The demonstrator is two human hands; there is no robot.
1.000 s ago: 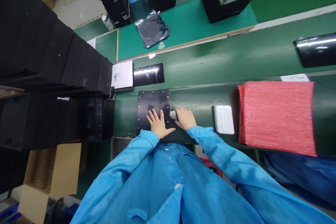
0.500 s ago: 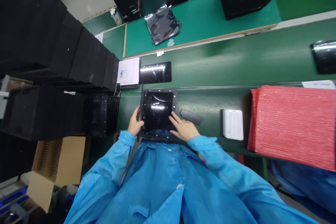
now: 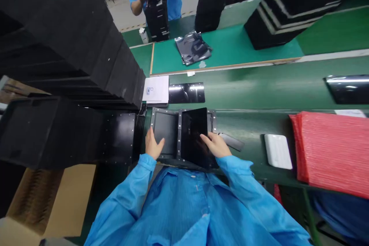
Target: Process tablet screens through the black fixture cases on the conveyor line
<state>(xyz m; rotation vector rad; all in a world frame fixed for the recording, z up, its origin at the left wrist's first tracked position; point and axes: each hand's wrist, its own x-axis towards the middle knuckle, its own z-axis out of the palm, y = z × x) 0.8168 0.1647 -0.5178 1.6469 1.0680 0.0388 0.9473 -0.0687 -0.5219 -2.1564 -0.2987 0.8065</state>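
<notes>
We are tilting the black panel (image 3: 193,134) up off the tray (image 3: 165,130), our right hand (image 3: 215,144) grasping it, our left hand (image 3: 152,145) lying open.

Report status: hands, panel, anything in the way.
Right hand on glossy black panel. Panel over right side of riveted black tray. Left hand at tray's left compartment. Dark strip right of tray.
</notes>
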